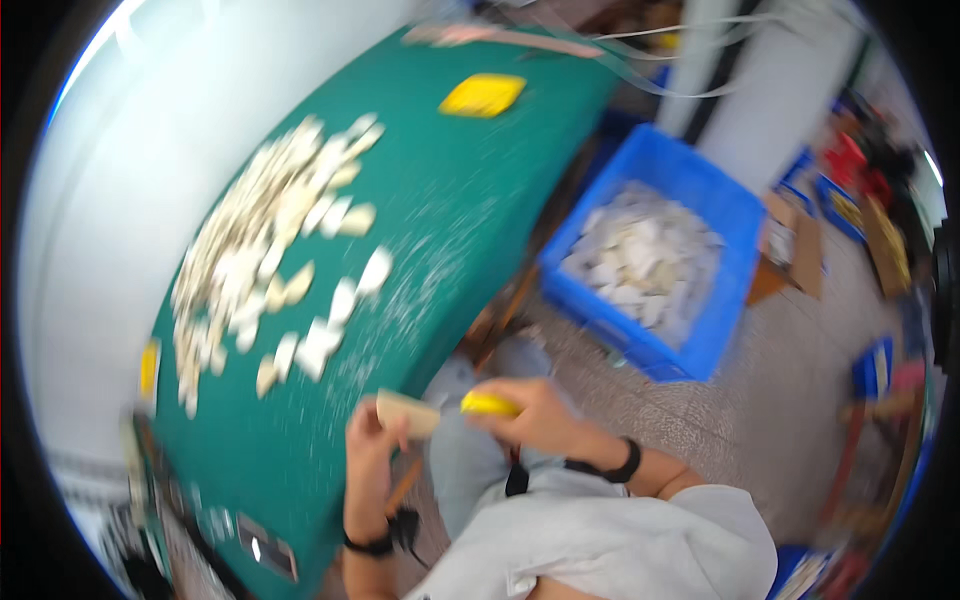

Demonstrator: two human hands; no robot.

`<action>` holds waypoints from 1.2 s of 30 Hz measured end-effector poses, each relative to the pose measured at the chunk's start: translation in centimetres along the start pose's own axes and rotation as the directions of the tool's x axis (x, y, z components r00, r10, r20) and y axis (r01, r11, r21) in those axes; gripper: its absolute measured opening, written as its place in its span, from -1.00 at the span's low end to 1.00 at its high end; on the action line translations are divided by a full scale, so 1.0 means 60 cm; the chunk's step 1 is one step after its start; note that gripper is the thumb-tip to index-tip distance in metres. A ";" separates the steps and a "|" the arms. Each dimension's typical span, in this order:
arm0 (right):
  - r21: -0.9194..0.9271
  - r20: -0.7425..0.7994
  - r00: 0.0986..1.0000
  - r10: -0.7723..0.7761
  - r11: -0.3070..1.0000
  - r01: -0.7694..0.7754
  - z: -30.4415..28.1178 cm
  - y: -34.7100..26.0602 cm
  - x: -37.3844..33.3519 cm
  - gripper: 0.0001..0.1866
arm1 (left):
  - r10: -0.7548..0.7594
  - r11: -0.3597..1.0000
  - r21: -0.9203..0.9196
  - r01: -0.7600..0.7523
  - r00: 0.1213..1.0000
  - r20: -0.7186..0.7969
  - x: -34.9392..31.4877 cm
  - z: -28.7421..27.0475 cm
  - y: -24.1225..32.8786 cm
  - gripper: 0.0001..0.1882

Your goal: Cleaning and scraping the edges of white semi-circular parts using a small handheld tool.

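Note:
My left hand (374, 440) pinches a flat cream-coloured piece (408, 414) by its left end, just off the near edge of the green table. In my right hand (535, 415) is a small yellow tool (490, 404), its kind blurred and partly covered by my fingers. A small gap separates the tool from the piece. Many similar cream and white pieces (270, 235) lie in a long pile on the green tabletop (430, 170), with a few loose ones (318, 345) nearer to me. White shavings or dust streak the cloth.
To the right of the table stands a blue crate (640, 345) filled with white pieces. A yellow square object (483, 95) lies at the table's far end, a phone (266, 548) at its near left. Cardboard (800, 250) and small blue bins (872, 368) sit on the floor at right.

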State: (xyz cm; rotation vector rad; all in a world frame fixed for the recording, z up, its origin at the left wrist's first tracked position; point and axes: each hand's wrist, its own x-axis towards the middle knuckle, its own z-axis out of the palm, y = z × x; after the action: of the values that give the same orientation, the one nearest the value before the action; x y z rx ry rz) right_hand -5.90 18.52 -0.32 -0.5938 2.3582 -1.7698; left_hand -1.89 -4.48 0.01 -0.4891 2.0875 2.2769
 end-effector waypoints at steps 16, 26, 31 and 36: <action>-0.220 -0.131 0.989 0.064 0.971 -0.092 -0.012 -0.013 -0.063 -0.65 | 0.613 0.176 0.558 -0.811 0.534 0.582 -0.038 0.121 -0.042 -0.39; -0.115 -0.145 0.989 0.024 0.992 -0.041 -0.020 -0.033 -0.076 -0.59 | 0.330 0.923 0.096 -0.374 0.894 0.304 -0.060 0.124 -0.023 -0.81; -0.058 -0.093 0.995 0.032 0.998 -0.037 -0.008 -0.032 -0.064 -0.62 | 0.154 0.985 -0.099 -0.138 0.971 0.183 -0.048 0.095 -0.038 -0.76; -0.083 -0.152 0.988 -0.002 0.997 -0.011 -0.014 -0.039 -0.050 -0.71 | 0.155 0.948 -0.305 -0.095 0.972 0.177 -0.029 0.099 -0.037 -0.78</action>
State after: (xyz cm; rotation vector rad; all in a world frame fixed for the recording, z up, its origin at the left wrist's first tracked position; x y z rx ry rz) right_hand -2.93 19.88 1.77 -0.4792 2.5423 -1.7815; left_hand -1.07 1.91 -1.36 -0.1234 1.7427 2.6012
